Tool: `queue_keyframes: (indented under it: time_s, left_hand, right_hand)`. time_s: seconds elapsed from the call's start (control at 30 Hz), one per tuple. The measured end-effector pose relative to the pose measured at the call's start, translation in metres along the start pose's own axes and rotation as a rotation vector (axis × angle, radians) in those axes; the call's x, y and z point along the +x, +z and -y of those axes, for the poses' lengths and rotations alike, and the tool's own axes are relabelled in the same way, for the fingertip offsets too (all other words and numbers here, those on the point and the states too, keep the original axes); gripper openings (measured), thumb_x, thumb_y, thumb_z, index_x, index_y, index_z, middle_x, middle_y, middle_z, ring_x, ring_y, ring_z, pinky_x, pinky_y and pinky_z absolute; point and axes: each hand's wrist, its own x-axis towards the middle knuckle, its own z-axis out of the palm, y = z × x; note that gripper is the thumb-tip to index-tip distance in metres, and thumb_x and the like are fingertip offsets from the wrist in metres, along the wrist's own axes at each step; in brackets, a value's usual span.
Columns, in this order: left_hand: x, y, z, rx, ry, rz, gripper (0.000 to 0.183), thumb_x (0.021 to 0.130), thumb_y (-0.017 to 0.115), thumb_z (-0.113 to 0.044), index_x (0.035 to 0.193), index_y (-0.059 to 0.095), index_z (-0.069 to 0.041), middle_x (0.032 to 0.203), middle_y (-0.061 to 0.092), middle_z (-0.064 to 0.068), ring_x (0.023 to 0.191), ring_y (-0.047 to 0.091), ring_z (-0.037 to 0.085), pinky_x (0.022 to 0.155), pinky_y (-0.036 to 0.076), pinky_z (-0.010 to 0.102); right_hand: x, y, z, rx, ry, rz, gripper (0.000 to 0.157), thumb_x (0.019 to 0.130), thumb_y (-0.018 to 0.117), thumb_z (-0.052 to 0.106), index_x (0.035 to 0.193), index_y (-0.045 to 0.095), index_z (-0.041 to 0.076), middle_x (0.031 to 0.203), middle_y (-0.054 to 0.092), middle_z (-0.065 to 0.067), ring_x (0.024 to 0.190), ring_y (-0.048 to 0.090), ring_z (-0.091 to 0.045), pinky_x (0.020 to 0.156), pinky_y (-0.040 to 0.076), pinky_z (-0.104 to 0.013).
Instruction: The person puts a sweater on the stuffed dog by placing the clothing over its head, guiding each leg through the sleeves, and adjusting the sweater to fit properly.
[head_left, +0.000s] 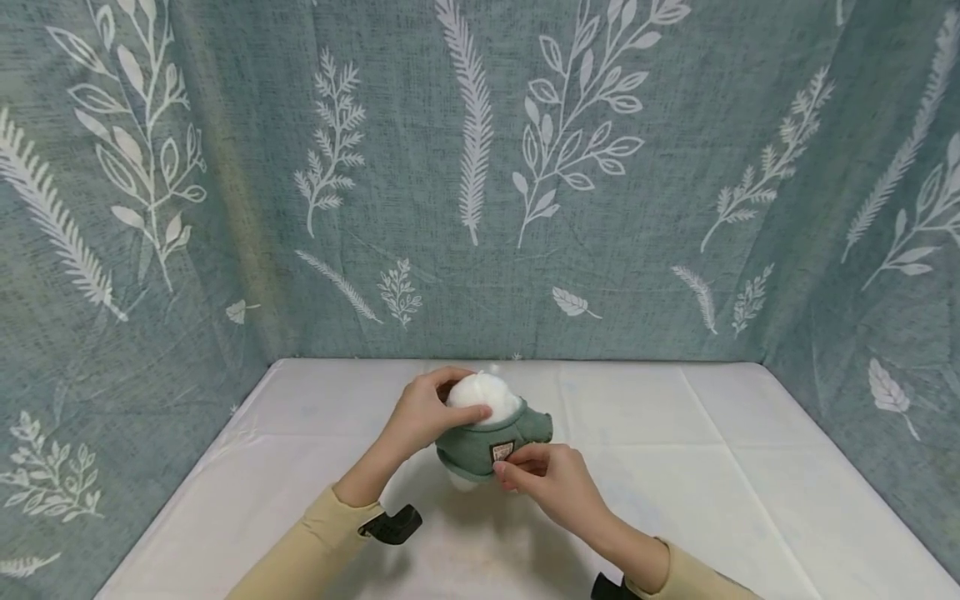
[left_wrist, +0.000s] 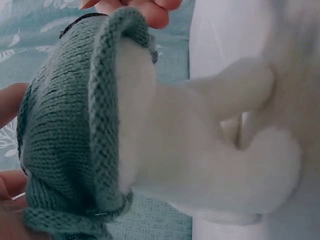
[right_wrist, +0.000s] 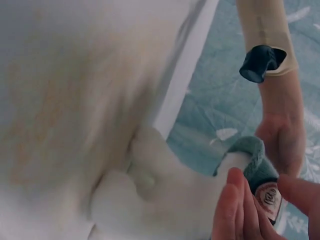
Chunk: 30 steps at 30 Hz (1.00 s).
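Head view: white plush toy (head_left: 480, 398), green knitted sweater (head_left: 465, 450), inward from table's (head_left: 675, 483) far edge, between far corners. Left hand (head_left: 423, 412) clamped round toy's top, likely for steadiness; right hand (head_left: 557, 482) pinched sweater hem beside label (head_left: 502, 452), likely for controlling knit. Left wrist view: legs (left_wrist: 240, 90), hidden in head view, apparently touching surface. Right wrist view: label lettering, unseen from left wrist.

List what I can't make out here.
Head view: lettering on the patch, too small.
Head view: lower body of the plush toy, mostly hidden by the green garment.
Left wrist view: left hand, partly cut off by left edge.
Left wrist view: right hand, mostly cut off by top edge.
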Motion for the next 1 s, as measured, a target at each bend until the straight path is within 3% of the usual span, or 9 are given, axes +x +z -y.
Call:
queue_keyframes:
  time_s: [0.23, 0.43, 0.8, 1.0]
  left_hand:
    - [0.001, -0.001, 0.003, 0.05, -0.018, 0.02, 0.049, 0.072, 0.081, -0.043, 0.114, 0.066, -0.021, 0.104, 0.068, -0.001, 0.089, 0.063, 0.015, 0.071, 0.053, 0.033]
    - [0.001, 0.0, 0.003, 0.055, -0.039, 0.057, 0.053, 0.067, 0.084, -0.04, 0.113, 0.066, -0.021, 0.103, 0.068, 0.0, 0.088, 0.063, 0.016, 0.07, 0.054, 0.035]
    - [0.004, 0.011, 0.004, 0.049, -0.031, -0.037, 0.041, 0.068, 0.083, -0.026, 0.104, 0.068, -0.015, 0.097, 0.069, 0.004, 0.082, 0.063, 0.017, 0.067, 0.052, 0.033]
    - [0.006, 0.012, 0.005, 0.05, -0.048, -0.051, 0.039, 0.068, 0.084, -0.026, 0.102, 0.069, -0.014, 0.097, 0.069, 0.004, 0.081, 0.062, 0.016, 0.067, 0.052, 0.032]
  right_hand:
    - [0.007, 0.002, 0.003, 0.132, 0.095, -0.008, 0.036, 0.086, 0.068, 0.04, 0.084, 0.073, 0.005, 0.077, 0.073, -0.008, 0.071, 0.071, -0.023, 0.066, 0.058, -0.037]
    - [0.008, 0.004, 0.005, 0.221, 0.159, -0.01, 0.037, 0.084, 0.072, 0.035, 0.082, 0.073, -0.001, 0.076, 0.073, -0.012, 0.071, 0.071, -0.029, 0.063, 0.058, -0.033]
    - [0.007, 0.008, 0.006, 0.272, 0.134, -0.012, 0.027, 0.084, 0.072, 0.018, 0.077, 0.068, -0.008, 0.072, 0.071, -0.017, 0.063, 0.07, -0.021, 0.06, 0.058, -0.032]
    - [0.001, 0.013, 0.003, 0.229, 0.113, 0.022, 0.025, 0.085, 0.071, 0.019, 0.076, 0.07, -0.004, 0.072, 0.071, -0.016, 0.062, 0.07, -0.019, 0.059, 0.057, -0.031]
